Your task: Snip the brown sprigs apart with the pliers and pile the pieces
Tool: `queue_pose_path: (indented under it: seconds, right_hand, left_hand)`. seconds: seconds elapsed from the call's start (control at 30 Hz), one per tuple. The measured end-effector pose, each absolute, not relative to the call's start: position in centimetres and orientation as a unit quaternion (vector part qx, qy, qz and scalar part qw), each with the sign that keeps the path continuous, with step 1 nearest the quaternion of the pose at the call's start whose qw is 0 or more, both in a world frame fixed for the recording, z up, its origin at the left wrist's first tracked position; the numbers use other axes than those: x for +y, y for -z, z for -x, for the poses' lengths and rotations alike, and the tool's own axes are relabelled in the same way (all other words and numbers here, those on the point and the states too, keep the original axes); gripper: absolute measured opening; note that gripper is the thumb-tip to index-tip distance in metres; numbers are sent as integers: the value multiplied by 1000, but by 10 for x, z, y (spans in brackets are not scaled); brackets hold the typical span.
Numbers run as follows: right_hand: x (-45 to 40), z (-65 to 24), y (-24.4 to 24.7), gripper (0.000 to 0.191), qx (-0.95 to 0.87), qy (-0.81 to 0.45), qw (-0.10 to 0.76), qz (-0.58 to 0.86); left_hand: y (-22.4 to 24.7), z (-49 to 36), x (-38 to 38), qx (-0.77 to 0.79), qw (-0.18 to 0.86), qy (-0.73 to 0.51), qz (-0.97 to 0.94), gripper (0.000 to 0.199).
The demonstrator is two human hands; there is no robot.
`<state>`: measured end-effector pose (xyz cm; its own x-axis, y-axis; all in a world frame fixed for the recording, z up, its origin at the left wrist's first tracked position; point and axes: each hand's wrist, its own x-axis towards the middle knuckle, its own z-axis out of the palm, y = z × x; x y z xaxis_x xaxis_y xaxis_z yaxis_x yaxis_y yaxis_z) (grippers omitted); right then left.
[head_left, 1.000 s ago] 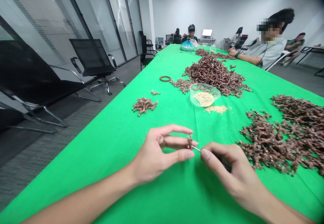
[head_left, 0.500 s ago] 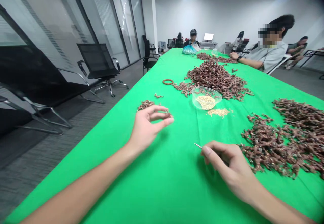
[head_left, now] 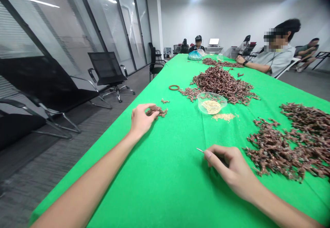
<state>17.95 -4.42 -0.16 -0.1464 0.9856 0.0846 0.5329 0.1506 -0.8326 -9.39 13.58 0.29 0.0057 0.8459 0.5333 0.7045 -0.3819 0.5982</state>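
Observation:
My left hand (head_left: pixel 143 119) is at a small pile of brown figure-like pieces (head_left: pixel 161 112), its fingers curved over the near side and the thumb apart from them. I see no piece held between its fingertips. Closer to me, my right hand (head_left: pixel 229 167) pinches a thin metal rod-like tool (head_left: pixel 199 150) between thumb and fingers. Its tip points left above the green cloth (head_left: pixel 165 186); the rest is hidden in the hand. A larger heap of similar brown pieces (head_left: pixel 278 149) lies to the right of this hand.
A clear plastic bowl (head_left: pixel 203 108) holds small pale-yellow grains, with more grains (head_left: pixel 224 117) spilled beside it. Behind stands a big brown heap (head_left: pixel 221 83), near a brown beaded ring (head_left: pixel 174 87). A co-worker (head_left: pixel 279 56) sits at the right; chairs (head_left: pixel 108 69) line the left.
My left hand has moved left, down onto the small pile; the brown piece at its fingertips is no longer seen there. The right hand has barely moved. The view has shifted slightly.

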Motion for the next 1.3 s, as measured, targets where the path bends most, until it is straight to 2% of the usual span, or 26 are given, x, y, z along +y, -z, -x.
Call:
queue_pose_path:
  seconds: [0.17,0.5,0.63,0.77,0.9,1.13,1.3]
  right_hand:
    - [-45,-179,2,46,-686,-326,325,563]
    - [-49,-177,-9,40,-687,-298,349,563]
    - [-47,-177,-7,46,-696,-294,363,545]
    - [-45,-179,-4,48,-695,-296,384,531]
    - [-44,-177,-4,49,-698,-289,400,518]
    - [-48,-173,-3,41,-721,-273,407,490]
    - [-48,-174,-3,37,-740,-270,404,465]
  left_hand:
    - [1,97,142,558,49,-442,-700,39]
    - [-9,94,136,553,68,-479,-678,31]
    - [-25,69,102,478,170,-449,-736,30]
    - [-28,35,57,345,356,-310,-811,29]
    - [-18,13,28,307,464,-247,-793,33]
    - [-24,10,16,311,507,-240,-767,37]
    - [-32,16,15,294,468,-219,-804,40]
